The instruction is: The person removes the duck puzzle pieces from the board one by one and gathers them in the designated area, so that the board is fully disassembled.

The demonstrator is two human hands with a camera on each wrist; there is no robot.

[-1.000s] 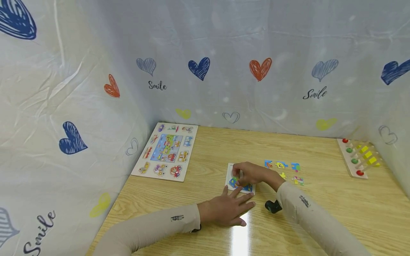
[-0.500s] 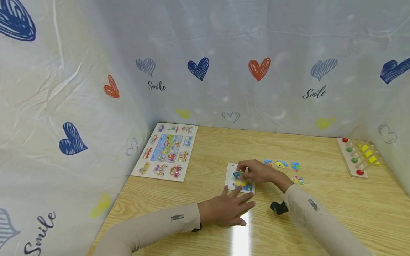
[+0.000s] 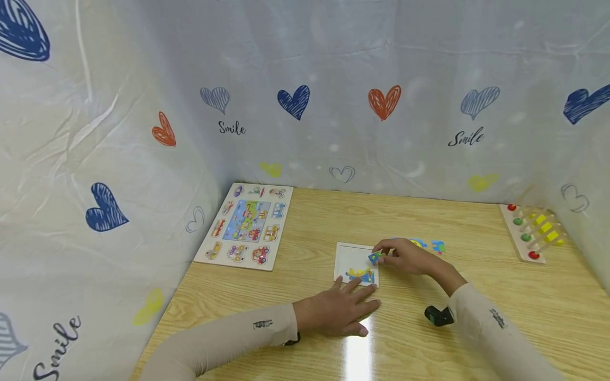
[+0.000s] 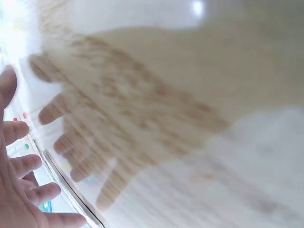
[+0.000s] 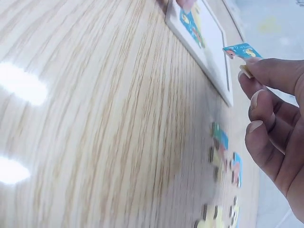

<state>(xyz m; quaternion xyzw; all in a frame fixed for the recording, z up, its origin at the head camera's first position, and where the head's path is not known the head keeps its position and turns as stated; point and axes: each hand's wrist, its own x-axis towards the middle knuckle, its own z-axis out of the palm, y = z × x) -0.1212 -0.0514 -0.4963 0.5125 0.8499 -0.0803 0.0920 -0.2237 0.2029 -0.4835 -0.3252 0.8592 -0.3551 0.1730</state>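
Observation:
A small white puzzle tray [image 3: 347, 260] lies on the table, with joined blue and yellow pieces [image 3: 360, 274] in its lower right part. My right hand [image 3: 411, 257] pinches a blue jigsaw puzzle piece [image 3: 374, 257] between thumb and finger, above the tray's right edge. In the right wrist view this puzzle piece [image 5: 243, 50] is tilted and clear of the tray [image 5: 212, 46]. My left hand [image 3: 335, 311] has its fingers spread, with the fingertips at the tray's near edge. In the left wrist view the left hand [image 4: 21, 185] shows straight fingers beside the tray's edge.
Several loose jigsaw pieces [image 3: 438, 246] lie right of the tray, partly behind my right hand. A larger picture board [image 3: 244, 227] with vehicles sits at the back left. A wooden pegboard [image 3: 529, 238] with red, green and yellow parts stands at the far right. Heart-printed cloth walls surround the table.
My right hand has moved right with the blue jigsaw piece, from over the tray's middle to its right edge, uncovering the tray's upper part. The left hand stays in place.

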